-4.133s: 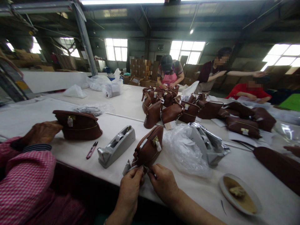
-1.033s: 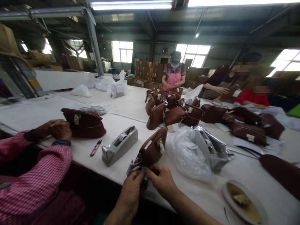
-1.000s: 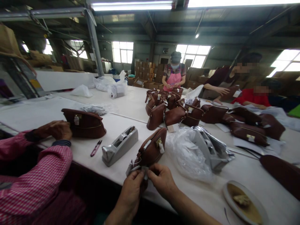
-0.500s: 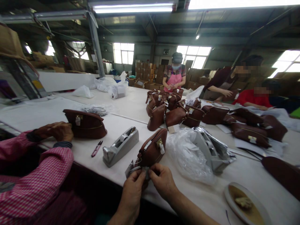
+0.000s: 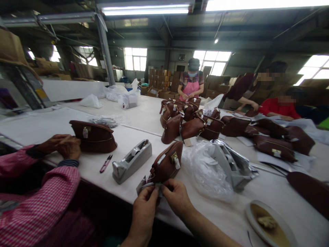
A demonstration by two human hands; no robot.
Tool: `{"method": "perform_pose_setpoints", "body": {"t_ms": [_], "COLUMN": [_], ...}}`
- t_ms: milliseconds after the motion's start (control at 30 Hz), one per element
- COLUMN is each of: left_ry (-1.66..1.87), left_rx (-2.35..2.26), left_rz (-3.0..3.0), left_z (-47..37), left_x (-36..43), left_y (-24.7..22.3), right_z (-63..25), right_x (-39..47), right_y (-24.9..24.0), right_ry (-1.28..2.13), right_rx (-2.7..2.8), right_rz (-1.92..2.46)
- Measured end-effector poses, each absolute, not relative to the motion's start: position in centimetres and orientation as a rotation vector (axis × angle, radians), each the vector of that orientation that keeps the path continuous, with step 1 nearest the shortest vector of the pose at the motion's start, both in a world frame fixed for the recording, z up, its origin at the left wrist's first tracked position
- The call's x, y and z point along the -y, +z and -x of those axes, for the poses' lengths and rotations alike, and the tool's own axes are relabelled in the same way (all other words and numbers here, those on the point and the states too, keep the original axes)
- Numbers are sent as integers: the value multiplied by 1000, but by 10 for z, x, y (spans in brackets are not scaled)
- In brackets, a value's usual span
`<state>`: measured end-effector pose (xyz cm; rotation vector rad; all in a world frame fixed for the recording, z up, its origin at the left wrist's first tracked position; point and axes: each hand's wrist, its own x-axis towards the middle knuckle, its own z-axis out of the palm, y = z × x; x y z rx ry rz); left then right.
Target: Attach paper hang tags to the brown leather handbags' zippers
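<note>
A brown leather handbag (image 5: 164,166) stands at the table's near edge, with a gold-coloured clasp (image 5: 175,158) on its side and a wrapped pale piece dangling there. At its near end my left hand (image 5: 144,211) pinches a thin greyish-white wrapping (image 5: 158,188) between thumb and fingers. From the other side my right hand (image 5: 179,199) pinches the same wrapping, fingertips close to those of my left. Pale tags (image 5: 142,183) on a string lie by my left fingertips. What the wrapping covers is hidden by my fingers.
A grey tape dispenser (image 5: 133,161) and thread snips (image 5: 106,164) lie to the left, near a co-worker's hands (image 5: 68,145) beside another brown bag (image 5: 95,137). Crumpled clear plastic (image 5: 205,171), a second dispenser (image 5: 231,164) and a round dish (image 5: 269,223) are on the right. Several bags stand farther back.
My hands stay at the bag's near end, with only slight finger movement. The left co-worker's hands have shifted slightly. Across the table, other people's hands have moved.
</note>
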<state>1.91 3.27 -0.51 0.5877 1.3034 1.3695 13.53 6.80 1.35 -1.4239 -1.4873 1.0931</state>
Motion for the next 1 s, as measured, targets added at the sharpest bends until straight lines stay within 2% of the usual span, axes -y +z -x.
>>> {"method": "perform_pose_setpoints", "body": {"t_ms": [433, 1000], "left_ry": [1373, 1366], "left_rx": [-1218, -1296], "left_rz": [-365, -702], "left_z": [-26, -16], "left_x": [-35, -36], "left_y": [3, -6], "right_z": [-135, -133], "right_x": [-67, -68], "right_y": [10, 8], "right_ry": [1213, 1169], "right_rx": [1438, 1414], "right_rz": [1343, 1324]}}
